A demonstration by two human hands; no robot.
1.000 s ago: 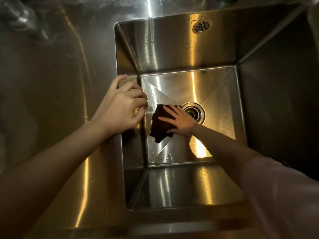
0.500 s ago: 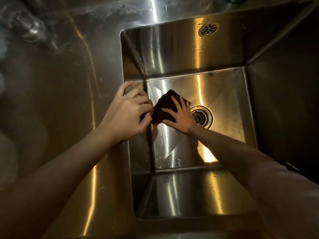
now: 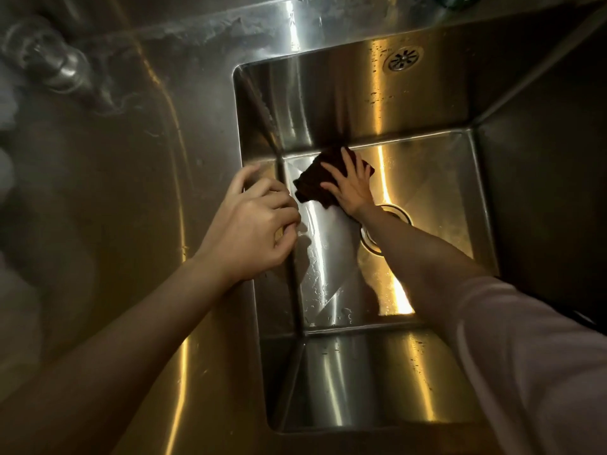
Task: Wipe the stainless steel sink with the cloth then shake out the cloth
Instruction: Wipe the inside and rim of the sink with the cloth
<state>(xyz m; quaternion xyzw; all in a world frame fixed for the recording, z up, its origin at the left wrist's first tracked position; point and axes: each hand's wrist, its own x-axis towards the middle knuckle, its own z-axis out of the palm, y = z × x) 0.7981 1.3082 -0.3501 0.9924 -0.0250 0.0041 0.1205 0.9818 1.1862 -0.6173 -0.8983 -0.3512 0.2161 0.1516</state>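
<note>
The deep stainless steel sink [image 3: 345, 103] fills the middle and right of the head view. A dark cloth [image 3: 312, 183] lies flat on the sink floor near its far left corner. My right hand [image 3: 349, 187] presses down on the cloth with fingers spread. My forearm crosses over the round drain [image 3: 399, 213], hiding most of it. My left hand [image 3: 253, 224] rests curled over the sink's left rim, holding nothing. Water drops glisten on the floor near the left wall.
A steel counter [image 3: 131, 224] stretches to the left of the sink. A blurred metal tap fitting [image 3: 49, 64] sits at the top left. An overflow grille [image 3: 403, 58] is set in the far wall.
My right hand has slid the cloth along the sink floor away from me, from beside the drain to the far left corner. My left hand stays on the rim.
</note>
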